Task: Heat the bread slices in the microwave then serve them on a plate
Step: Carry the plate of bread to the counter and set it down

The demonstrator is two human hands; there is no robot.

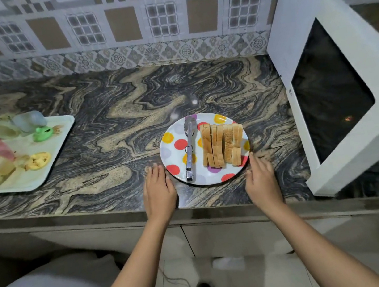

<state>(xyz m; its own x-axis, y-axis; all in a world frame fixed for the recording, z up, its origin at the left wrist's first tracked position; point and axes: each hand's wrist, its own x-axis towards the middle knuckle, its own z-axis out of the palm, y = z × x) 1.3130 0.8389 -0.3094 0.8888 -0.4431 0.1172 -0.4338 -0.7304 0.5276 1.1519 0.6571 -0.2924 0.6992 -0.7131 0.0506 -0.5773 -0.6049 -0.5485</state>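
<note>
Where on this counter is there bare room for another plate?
Widest bare counter: between tray and plate. Another strip: behind the plate, up to the tiled wall. Crowded: the plate-to-microwave gap; front edge holds left hand and right hand.

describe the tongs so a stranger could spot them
Find the white microwave at the right of the marbled counter; just left of it sits a dotted plate. The tongs lie on the plate's left half, beside the row of bread slices. They are the only shiny metal thing there, long and narrow.
</note>
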